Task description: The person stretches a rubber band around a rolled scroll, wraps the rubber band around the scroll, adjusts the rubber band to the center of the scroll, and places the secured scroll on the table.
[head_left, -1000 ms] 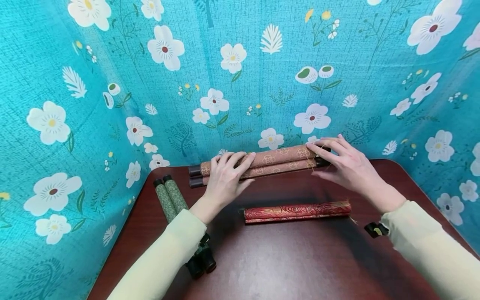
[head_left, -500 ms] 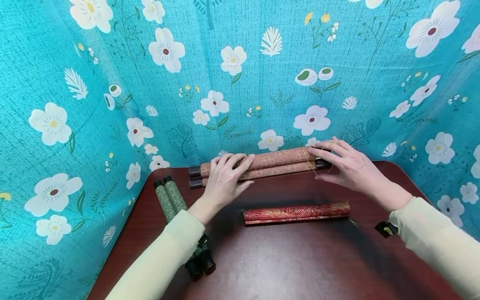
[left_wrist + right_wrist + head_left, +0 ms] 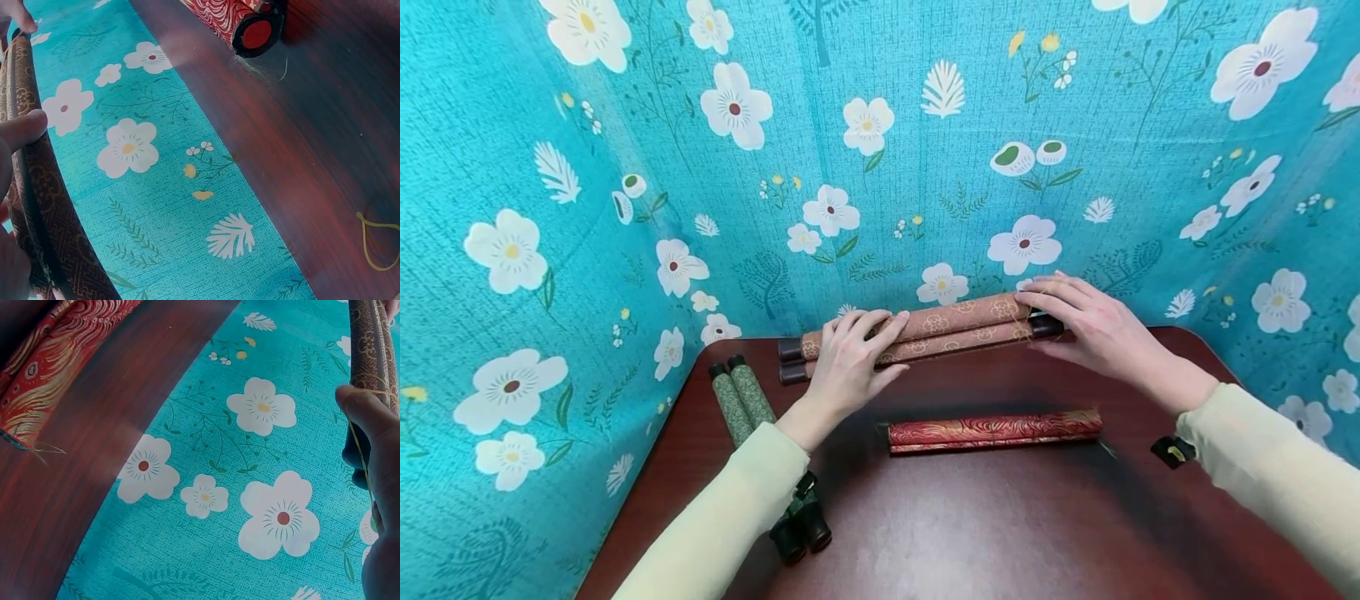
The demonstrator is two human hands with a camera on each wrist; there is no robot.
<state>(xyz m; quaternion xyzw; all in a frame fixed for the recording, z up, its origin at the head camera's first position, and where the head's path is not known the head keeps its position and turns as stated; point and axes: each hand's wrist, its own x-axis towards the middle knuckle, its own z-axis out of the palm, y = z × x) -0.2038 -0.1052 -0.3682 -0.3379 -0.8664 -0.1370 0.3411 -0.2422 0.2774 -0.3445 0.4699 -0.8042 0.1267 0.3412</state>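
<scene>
A double-rolled brown scroll (image 3: 958, 323) with a golden flower pattern and dark end knobs is held near the table's back edge. My left hand (image 3: 852, 358) grips its left part from above, the thumb (image 3: 28, 129) lying along the near side in the left wrist view. At the other end my right hand (image 3: 1101, 333) holds the scroll by its dark knobs, the thumb (image 3: 362, 406) on the near side. A thin yellow string (image 3: 375, 392) loops round that end and runs past the thumb. Most of my right fingertips are hidden behind the scroll in the head view.
A red scroll (image 3: 992, 432) with golden swirls lies across the table (image 3: 955, 517) in front of my hands. On the left, a green double scroll (image 3: 745, 404) lies partly under my left forearm. Flowered turquoise cloth (image 3: 887, 208) hangs round the table's back and sides.
My right hand has shifted slightly at the scroll's end, and the stretched loop of string shows less now. The left hand keeps its hold. The head view has tipped up a little.
</scene>
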